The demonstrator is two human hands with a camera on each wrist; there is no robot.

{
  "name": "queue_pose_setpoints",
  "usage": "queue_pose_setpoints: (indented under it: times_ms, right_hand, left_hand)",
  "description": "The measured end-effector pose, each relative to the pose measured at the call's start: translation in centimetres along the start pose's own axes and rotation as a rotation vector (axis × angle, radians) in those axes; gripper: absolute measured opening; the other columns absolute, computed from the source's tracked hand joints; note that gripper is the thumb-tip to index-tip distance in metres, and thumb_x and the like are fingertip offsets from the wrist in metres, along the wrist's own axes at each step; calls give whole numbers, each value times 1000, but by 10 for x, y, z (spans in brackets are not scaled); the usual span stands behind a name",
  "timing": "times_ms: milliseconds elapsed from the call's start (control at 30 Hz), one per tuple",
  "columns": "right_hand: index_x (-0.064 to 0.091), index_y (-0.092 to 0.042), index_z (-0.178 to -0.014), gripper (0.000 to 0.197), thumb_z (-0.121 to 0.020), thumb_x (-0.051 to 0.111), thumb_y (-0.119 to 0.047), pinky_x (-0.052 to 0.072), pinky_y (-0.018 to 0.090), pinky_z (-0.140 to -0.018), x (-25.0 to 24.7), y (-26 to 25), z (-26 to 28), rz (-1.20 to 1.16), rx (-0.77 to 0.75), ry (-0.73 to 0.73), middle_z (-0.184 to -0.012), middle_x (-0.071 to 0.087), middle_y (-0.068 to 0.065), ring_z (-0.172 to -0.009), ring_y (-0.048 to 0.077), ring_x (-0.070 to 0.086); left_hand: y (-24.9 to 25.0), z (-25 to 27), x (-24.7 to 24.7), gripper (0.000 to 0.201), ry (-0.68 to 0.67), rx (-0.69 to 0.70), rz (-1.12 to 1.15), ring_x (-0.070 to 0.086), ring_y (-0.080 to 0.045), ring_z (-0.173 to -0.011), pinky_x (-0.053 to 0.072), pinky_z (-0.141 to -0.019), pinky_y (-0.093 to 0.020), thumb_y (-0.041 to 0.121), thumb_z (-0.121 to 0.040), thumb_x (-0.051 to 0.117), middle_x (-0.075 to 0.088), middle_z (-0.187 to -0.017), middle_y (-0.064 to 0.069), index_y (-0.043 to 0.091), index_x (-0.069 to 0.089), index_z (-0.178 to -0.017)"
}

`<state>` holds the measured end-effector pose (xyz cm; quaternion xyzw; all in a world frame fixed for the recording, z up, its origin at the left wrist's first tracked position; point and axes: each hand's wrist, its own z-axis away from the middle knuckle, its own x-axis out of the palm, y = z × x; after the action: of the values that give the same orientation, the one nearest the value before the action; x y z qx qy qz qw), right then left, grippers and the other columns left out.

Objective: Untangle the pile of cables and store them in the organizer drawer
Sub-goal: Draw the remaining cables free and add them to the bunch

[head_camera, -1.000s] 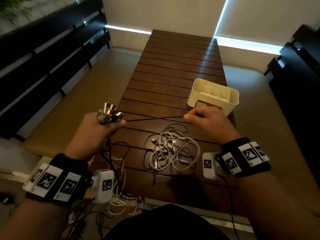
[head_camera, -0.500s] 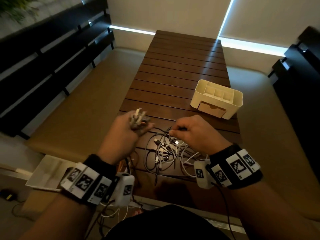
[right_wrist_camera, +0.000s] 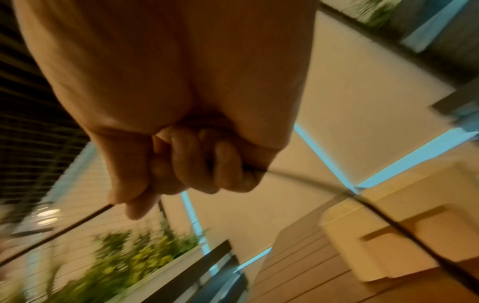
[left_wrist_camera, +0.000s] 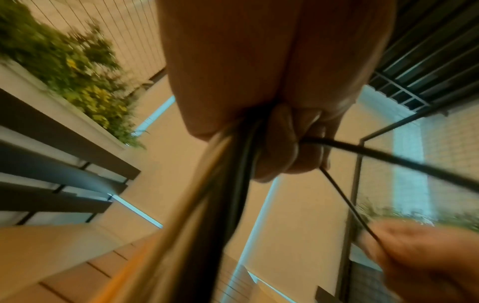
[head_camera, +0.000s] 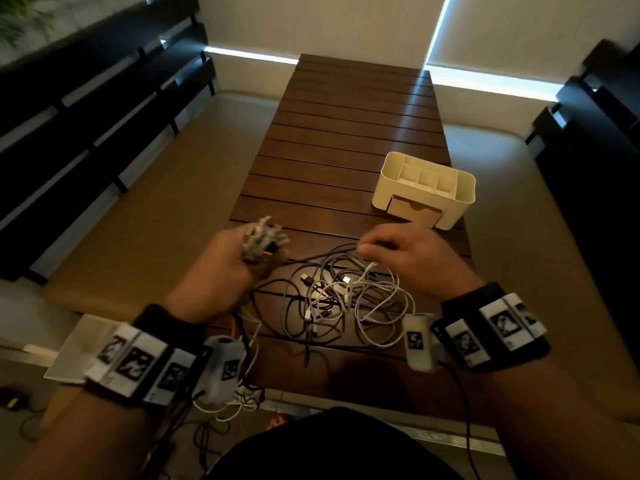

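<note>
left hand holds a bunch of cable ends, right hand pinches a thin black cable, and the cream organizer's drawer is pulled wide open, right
Not quite. The drawer of the cream plastic organizer is closed, as the head view shows. The rest holds: the left hand grips a bunch of cable ends, and the right hand pinches a thin black cable.

Each bare arm wears a black wrist band (head_camera: 493,327) with white squares that have black patterns. A small white camera box (head_camera: 417,341) sits on the inner side of each wrist, and a thin black wire (head_camera: 462,403) hangs from the right one.
</note>
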<state>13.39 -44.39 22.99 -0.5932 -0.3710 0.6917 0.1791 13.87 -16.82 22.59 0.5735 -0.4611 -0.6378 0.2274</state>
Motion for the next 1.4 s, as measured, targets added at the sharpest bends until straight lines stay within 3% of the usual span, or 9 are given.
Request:
queue_pose_setpoints:
  times_ms: [167, 300, 600, 733, 867, 1000, 1100, 1233, 1400]
  right_hand:
    - [64, -41, -84, 20, -97, 61, -26, 40, 18, -71, -13, 16, 4, 33, 116, 145, -84, 63, -15, -82, -10, 56]
    - [69, -20, -83, 19, -98, 60, -28, 42, 24, -67, 3, 16, 7, -53, 233, 120, -76, 65, -7, -68, 1, 57]
    - [51, -12, -93, 17, -106, 44, -20, 53, 37, -65, 46, -6, 28, -554, 444, -449, -88, 75, 22, -80, 35, 73]
    - [54, -14, -91, 16, -104, 49, -22, 50, 48, -81, 76, 15, 31, -476, 490, -640, -96, 76, 16, -94, 36, 73]
    - [69, -19, -90, 16, -100, 58, -26, 49, 40, -83, 90, 29, 38, -356, 459, -772, -105, 76, 7, -93, 29, 68]
    - [73, -45, -98, 19, -93, 59, -55, 48, 43, -102, 90, 31, 37, 45, 279, -924, -120, 70, -16, -110, 9, 63]
    - [67, -34, -121, 38, -93, 57, -58, 47, 38, -100, 86, 30, 29, 162, 321, -841, -125, 65, -12, -112, 10, 58]
    - [68, -31, -110, 26, -94, 60, -50, 55, 35, -87, 97, 27, 16, 1, 328, -510, -101, 68, -12, -88, 5, 63]
    - [60, -26, -117, 31, -93, 65, -45, 50, 31, -88, 127, 33, -8, 90, 290, -169, -115, 50, -11, -100, 8, 54]
  left_hand:
    - [-11, 0, -5, 24, 39, -100, 28, 41, -10, -47, 34, -44, -20, 26, -93, 67, 51, -53, 8, 20, 55, -73]
    - [-14, -2, -5, 21, 87, -171, 55, 42, -12, -46, 35, -42, -17, 22, -95, 65, 53, -56, 3, 18, 55, -77]
    - [-37, 7, -16, 10, 157, -298, 49, 56, -4, -50, 47, -53, -24, 27, -95, 64, 67, -62, 1, 18, 64, -90]
    - [-44, 9, -11, 14, 183, -335, 63, 68, 0, -64, 55, -73, -27, 19, -94, 66, 72, -79, -1, 6, 65, -100]
    - [-51, 11, -10, 23, 211, -373, 31, 47, -18, -51, 41, -45, -20, 26, -96, 63, 74, -75, 5, 5, 67, -105]
    - [-53, 13, -13, 22, 236, -410, 130, 46, -10, -45, 35, -50, -30, 24, -97, 62, 75, -83, -7, 5, 62, -108]
    - [-53, 14, -11, 21, 243, -400, 122, 50, -18, -55, 39, -54, -31, 27, -96, 63, 71, -68, 0, 8, 62, -105]
    - [-50, 17, -8, 19, 238, -369, 92, 53, 1, -47, 41, -56, -29, 26, -96, 63, 63, -64, 1, 8, 63, -102]
    - [-47, 29, -9, 11, 234, -354, 147, 52, -1, -46, 41, -46, -22, 26, -95, 64, 61, -61, 2, 16, 63, -93]
